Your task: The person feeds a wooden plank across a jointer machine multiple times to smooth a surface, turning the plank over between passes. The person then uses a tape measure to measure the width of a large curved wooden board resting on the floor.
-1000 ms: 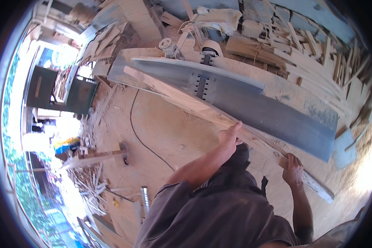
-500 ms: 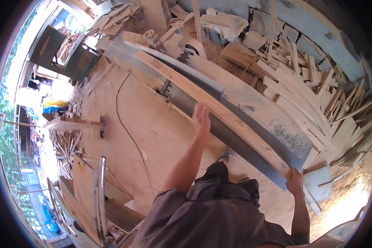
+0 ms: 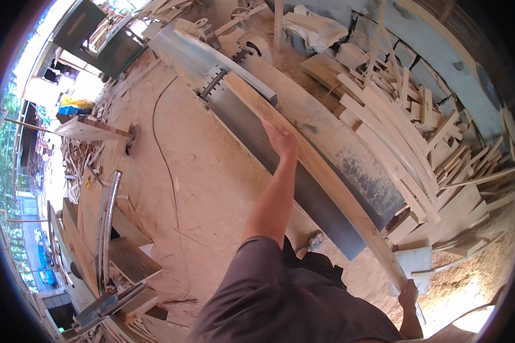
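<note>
A long pale wooden board point(image 3: 330, 176) lies lengthwise on the near metal table point(image 3: 320, 214) of a jointer, alongside its raised fence point(image 3: 234, 67). Its far end sits just on my side of the dark cutter head point(image 3: 213, 83); the near end juts past the table. My left hand point(image 3: 281, 140) rests against the board's far half, fingers stretched along it. Down at the near end, my right hand point(image 3: 407, 294) is closed round the board, its fingertips partly hidden.
Loose offcuts and planks point(image 3: 394, 140) pile up on the right beside the wall. A dark cable point(image 3: 164, 154) crosses the dusty floor. Boards and a metal tube point(image 3: 110, 223) stand at the left. A green machine point(image 3: 117, 54) is at the far left.
The board has come back toward me, its far end now on the near side of the cutter head. My left hand, raised beside it before, now touches the board. The view has shifted.
</note>
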The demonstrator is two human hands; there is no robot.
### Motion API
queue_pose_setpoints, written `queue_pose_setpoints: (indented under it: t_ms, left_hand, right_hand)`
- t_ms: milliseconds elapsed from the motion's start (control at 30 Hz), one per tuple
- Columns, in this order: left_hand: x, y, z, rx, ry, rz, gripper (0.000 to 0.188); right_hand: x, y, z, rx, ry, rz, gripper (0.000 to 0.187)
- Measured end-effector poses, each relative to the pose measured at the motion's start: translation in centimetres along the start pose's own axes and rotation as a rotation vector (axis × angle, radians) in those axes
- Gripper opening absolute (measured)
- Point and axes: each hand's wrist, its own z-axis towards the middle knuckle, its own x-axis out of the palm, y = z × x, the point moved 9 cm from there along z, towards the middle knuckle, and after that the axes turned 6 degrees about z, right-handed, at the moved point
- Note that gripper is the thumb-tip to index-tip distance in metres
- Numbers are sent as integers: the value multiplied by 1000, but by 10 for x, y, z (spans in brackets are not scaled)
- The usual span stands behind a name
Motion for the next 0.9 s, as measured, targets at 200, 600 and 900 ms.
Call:
queue_pose_setpoints:
  t_ms: [200,600,900]
  left_hand:
    - [6,-3,-7,30,-96,114,58]
    - [11,-2,83,-37,-64,154,60]
    - [15,7,111,-73,-46,197,60]
  right_hand:
    - [1,2,11,-30,34,-7,37]
    - [-10,87,57,-82,45,22,24]
    - [-14,115,69,-76,53,27,25]
